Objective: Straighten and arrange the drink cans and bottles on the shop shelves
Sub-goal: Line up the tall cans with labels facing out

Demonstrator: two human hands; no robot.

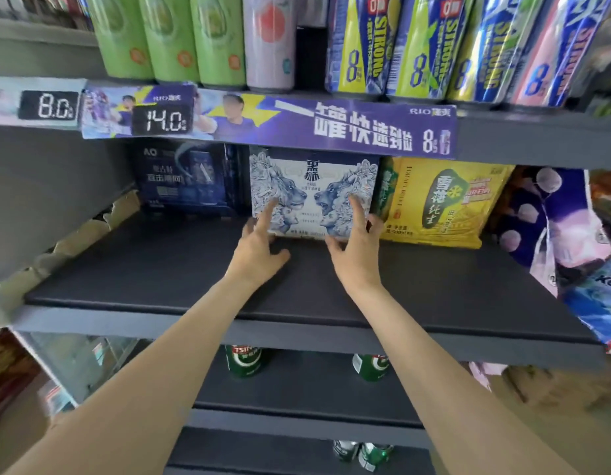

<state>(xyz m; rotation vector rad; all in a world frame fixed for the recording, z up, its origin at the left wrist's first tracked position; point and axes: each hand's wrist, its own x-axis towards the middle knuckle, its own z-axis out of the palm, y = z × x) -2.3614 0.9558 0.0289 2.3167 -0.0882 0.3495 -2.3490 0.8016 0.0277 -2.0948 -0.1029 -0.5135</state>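
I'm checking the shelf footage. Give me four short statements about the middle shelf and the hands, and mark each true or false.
1. Both hands touch the white lion-print carton. True: left hand and right hand lie with straight fingers on its front.
2. A yellow pack stands right of that carton. True.
3. The carton sits at the shelf's front edge. False: it stands well back on the middle shelf.
4. The left hand holds a green can. False: it holds nothing.
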